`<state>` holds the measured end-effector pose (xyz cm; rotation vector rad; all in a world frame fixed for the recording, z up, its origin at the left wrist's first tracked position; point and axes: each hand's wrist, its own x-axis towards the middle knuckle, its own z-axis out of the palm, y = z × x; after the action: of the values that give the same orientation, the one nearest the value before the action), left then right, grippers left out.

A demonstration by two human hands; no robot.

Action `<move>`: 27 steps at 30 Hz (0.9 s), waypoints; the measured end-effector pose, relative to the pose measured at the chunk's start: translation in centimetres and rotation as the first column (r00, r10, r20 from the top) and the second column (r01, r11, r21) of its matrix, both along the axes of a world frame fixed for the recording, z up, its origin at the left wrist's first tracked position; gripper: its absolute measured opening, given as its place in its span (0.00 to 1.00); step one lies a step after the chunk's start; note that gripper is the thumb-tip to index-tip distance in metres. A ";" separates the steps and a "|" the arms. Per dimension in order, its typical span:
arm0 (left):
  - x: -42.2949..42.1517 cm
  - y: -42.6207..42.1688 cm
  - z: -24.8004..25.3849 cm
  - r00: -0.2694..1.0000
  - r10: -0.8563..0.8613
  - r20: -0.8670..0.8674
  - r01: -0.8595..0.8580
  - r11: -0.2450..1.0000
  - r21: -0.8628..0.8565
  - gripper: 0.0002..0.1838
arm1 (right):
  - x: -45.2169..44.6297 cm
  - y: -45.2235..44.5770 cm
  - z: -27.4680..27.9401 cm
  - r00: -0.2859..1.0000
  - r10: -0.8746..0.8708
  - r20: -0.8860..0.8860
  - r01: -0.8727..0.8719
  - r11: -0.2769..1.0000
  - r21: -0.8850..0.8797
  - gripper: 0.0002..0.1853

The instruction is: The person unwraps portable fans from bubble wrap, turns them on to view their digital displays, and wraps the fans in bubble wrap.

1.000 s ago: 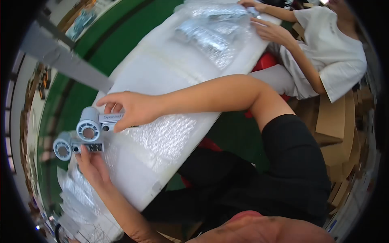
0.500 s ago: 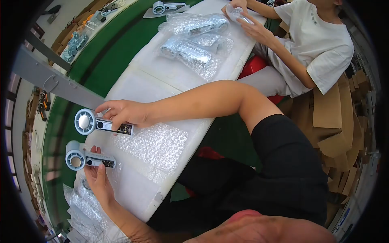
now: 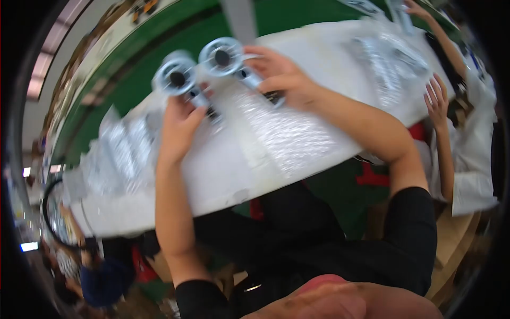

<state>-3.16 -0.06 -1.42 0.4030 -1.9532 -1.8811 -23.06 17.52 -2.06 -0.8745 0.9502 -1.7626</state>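
Note:
My left hand [image 3: 181, 125] is closed around a light-blue handheld fan [image 3: 177, 78], its round head pointing up and its handle running down past my fingers. A second handheld fan [image 3: 222, 57] of the same kind is gripped by my right hand [image 3: 284, 77], with the thumb and fingers about its handle. The two round heads are side by side, close together, above the far edge of the white table [image 3: 212, 183]. A flat sheet of bubble wrap [image 3: 289, 135] lies on the table below my right forearm. Motion blur smears the details on the handles.
Bubble-wrapped items [image 3: 127, 146] lie to the left, and more bubble-wrapped packs [image 3: 388, 64] to the right. A green belt [image 3: 175, 26] runs behind the table, with a grey post [image 3: 240, 21] rising there. A co-worker's hand [image 3: 436, 101] is at the right; other people sit at lower left.
The camera view has swung, so the table now lies more across it. Both fans remain in my hands, and their heads are closer together. The co-worker's hand is now raised with fingers spread.

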 end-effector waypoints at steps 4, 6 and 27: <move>-0.3 0.7 0.7 0.998 0.047 -0.035 -0.045 0.998 0.053 0.30 | 0.4 0.0 0.3 1.000 -0.003 0.014 0.003 1.000 0.011 0.40; -0.3 0.7 0.9 0.999 0.024 -0.044 -0.021 0.997 0.068 0.30 | 0.2 0.1 0.3 0.999 0.002 -0.048 0.001 0.998 0.059 0.44; -0.4 0.5 0.6 0.997 0.073 -0.023 -0.071 0.996 0.055 0.31 | 0.2 -0.1 -0.3 0.981 -0.068 -0.181 0.087 0.991 0.103 0.39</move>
<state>-3.52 0.48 -0.78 0.4579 -1.8499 -1.8883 -22.89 17.44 -2.33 -0.9452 1.2004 -1.7005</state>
